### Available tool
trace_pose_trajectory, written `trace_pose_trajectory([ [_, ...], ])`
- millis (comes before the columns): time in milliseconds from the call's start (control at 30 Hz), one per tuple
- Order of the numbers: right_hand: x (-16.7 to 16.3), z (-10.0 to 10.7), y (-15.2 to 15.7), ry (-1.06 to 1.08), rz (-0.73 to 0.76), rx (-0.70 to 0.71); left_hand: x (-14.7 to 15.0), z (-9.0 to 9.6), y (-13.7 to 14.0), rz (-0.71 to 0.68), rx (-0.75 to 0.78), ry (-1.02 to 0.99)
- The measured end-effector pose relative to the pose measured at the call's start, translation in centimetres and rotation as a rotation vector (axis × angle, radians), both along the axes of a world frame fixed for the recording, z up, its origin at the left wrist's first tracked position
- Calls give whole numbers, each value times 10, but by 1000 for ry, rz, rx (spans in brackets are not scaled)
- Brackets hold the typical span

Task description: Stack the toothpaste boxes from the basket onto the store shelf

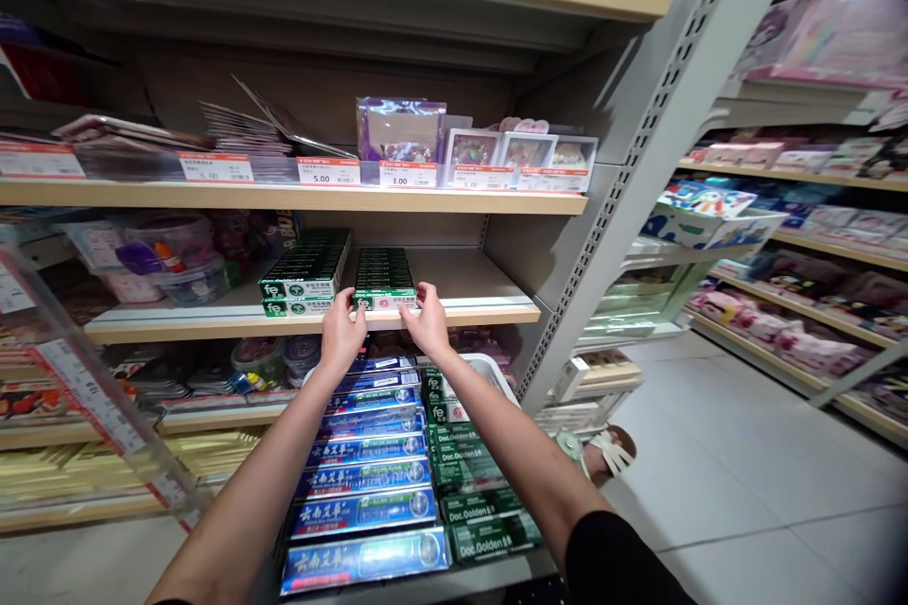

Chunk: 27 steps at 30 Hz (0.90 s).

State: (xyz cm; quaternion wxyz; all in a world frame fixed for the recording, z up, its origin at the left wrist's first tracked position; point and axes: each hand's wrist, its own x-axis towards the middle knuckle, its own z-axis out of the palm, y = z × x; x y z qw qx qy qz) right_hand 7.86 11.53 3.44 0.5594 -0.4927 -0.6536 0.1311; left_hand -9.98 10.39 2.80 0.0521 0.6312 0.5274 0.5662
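A stack of green-and-white toothpaste boxes (383,276) sits on the middle shelf near its front edge. My left hand (344,333) presses its fingers against the left end of the front boxes, while my right hand (427,321) grips their right end. Just left of this group stands another row of green toothpaste boxes (302,288), two layers high. Below my arms a white basket (500,374) holds a column of blue toothpaste boxes (365,512) and a column of dark green toothpaste boxes (489,534). My right forearm hides part of the green column.
Clear tubs (177,255) stand farther left on the same shelf board (489,302). Above, a shelf carries flat packets and small boxes (474,151) behind price tags. A slotted metal upright (624,180) bounds the right side. A sandaled foot (602,454) rests on the tiled floor (738,463).
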Motion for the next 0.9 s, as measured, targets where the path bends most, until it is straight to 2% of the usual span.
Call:
trace_pose_trajectory([
  [233,16,-4,-21,118,140,31,-5,0,-33,-1,38,61],
  [500,61,-15,-70,75,96,51,8,-2,-88,-118,73,135],
  [633,90,-23,-93,-92,86,-18,31,-3,-109,-303,52,259],
  [800,122,-31,-120,-467,257,-219,63,-14,-141,-577,-72,537],
  [900,137,-38,-133,-664,341,-318,78,-25,-156,-670,-167,753],
])
